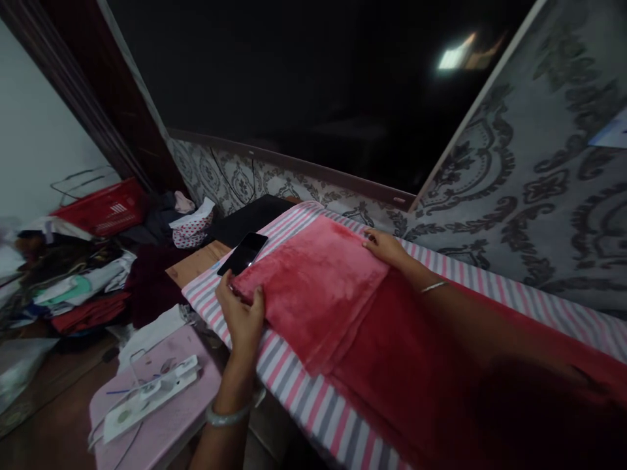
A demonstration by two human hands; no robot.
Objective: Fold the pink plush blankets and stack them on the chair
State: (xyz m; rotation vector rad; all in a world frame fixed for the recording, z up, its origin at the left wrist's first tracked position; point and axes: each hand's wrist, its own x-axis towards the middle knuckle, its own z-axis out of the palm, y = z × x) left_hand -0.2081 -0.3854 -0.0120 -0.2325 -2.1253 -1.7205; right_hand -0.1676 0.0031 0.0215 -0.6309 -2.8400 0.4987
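At 9 o'clock on the red cloth (318,287), the left hand (242,320) has the edge gripped, thumb on top. Right hand (386,249) is over at 2 o'clock on the far edge, fingers bent, can't tell if it's actually pinching. Cloth's folded over on itself, lying on a striped cover (321,398). Phone (243,253) sits at 10 o'clock, just past the left fingertips. Further out: pink stool (206,375) with a power strip (151,396) at 8, red basket (108,207) at 10, big dark TV (313,78) at 12.
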